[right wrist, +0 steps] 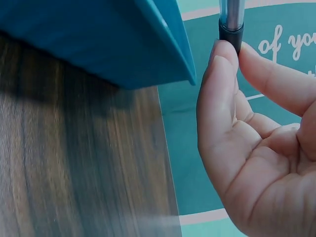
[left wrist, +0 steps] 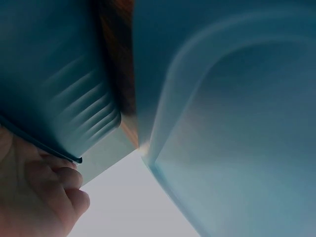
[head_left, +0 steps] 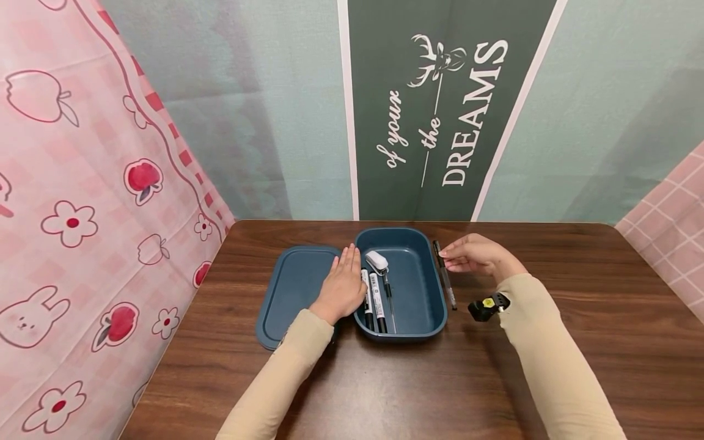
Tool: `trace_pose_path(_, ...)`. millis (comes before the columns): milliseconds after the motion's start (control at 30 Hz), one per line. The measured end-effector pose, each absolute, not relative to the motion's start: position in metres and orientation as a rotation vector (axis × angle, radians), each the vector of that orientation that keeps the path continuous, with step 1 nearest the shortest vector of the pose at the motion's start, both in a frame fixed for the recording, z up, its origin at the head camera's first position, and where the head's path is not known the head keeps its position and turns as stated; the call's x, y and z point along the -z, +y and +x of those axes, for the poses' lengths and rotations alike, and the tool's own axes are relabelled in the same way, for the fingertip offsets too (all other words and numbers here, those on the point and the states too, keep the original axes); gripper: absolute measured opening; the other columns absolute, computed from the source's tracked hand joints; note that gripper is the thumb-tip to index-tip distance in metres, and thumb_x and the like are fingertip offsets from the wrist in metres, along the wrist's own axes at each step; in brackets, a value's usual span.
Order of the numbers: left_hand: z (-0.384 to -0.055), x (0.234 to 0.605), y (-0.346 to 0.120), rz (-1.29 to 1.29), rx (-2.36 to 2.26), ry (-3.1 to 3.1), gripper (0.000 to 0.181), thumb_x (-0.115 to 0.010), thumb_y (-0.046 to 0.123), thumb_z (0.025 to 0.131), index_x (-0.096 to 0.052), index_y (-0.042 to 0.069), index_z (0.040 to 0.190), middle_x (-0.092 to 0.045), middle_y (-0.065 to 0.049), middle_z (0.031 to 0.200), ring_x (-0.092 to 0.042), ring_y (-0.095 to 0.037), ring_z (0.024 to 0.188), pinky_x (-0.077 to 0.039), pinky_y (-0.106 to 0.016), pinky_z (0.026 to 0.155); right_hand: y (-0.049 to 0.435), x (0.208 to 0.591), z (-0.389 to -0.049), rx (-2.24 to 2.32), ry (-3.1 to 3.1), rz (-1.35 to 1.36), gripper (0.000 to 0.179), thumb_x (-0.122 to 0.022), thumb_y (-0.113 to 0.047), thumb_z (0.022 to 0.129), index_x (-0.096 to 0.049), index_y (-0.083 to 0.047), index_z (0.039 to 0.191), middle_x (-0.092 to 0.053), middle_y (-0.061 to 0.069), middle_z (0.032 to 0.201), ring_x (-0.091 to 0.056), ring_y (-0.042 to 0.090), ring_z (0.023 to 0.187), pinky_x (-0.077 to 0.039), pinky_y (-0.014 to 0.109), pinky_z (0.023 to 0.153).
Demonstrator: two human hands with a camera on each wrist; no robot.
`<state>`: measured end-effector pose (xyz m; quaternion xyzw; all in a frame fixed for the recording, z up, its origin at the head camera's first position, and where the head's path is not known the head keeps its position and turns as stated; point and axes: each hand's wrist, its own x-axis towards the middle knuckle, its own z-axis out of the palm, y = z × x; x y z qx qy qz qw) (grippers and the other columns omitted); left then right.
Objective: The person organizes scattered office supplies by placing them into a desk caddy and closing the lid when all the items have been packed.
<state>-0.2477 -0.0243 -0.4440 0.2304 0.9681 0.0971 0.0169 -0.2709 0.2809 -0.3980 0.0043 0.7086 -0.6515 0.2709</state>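
Observation:
My right hand (head_left: 477, 256) pinches a clear-barrelled pen (head_left: 447, 284) near its black upper end, just outside the box's right wall. In the right wrist view, thumb and finger meet on the pen's black end (right wrist: 230, 37). A blue open box (head_left: 415, 287) stands mid-table. My left hand (head_left: 342, 286) lies against its left rim with fingers straight. Inside the box are two black-and-white markers (head_left: 377, 299), another pen (head_left: 389, 299) and a small white object (head_left: 376, 261) of unclear kind. The left wrist view shows part of the left hand (left wrist: 39, 192) under the box's rim.
A flat blue lid (head_left: 297, 287) lies left of the box, partly behind the left hand and sleeve. The brown wooden table (head_left: 385, 391) ends at a printed curtain (head_left: 308, 122) at the back. A pink patterned cloth (head_left: 110, 244) hangs along the left side.

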Motion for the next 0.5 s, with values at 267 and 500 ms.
trace_pose_path(267,-0.248,0.444,-0.025,0.717,-0.309,3.007,0.062,-0.04,0.019,0.097,-0.014,-0.006,0.148,-0.009,-0.019,0.156,-0.01,-0.029,0.143,-0.01,-0.04,0.115,0.265,0.393,-0.274,1.742,1.936,0.003,0.017,-0.055,0.0,0.092,-0.069,-0.004,0.082,-0.066,0.004,0.073,-0.064,0.009,0.066,-0.055,0.025,0.07)
trace_pose_path(500,-0.248,0.444,-0.024,0.711,-0.303,3.001,0.062,-0.039,0.019,0.098,-0.013,-0.005,0.148,-0.008,-0.018,0.156,-0.008,-0.028,0.143,-0.008,-0.039,0.115,0.25,0.387,-0.276,1.712,1.971,-0.009,0.01,-0.059,-0.003,0.091,-0.068,0.001,0.088,-0.066,0.005,0.074,-0.065,0.01,0.067,-0.055,0.028,0.072)
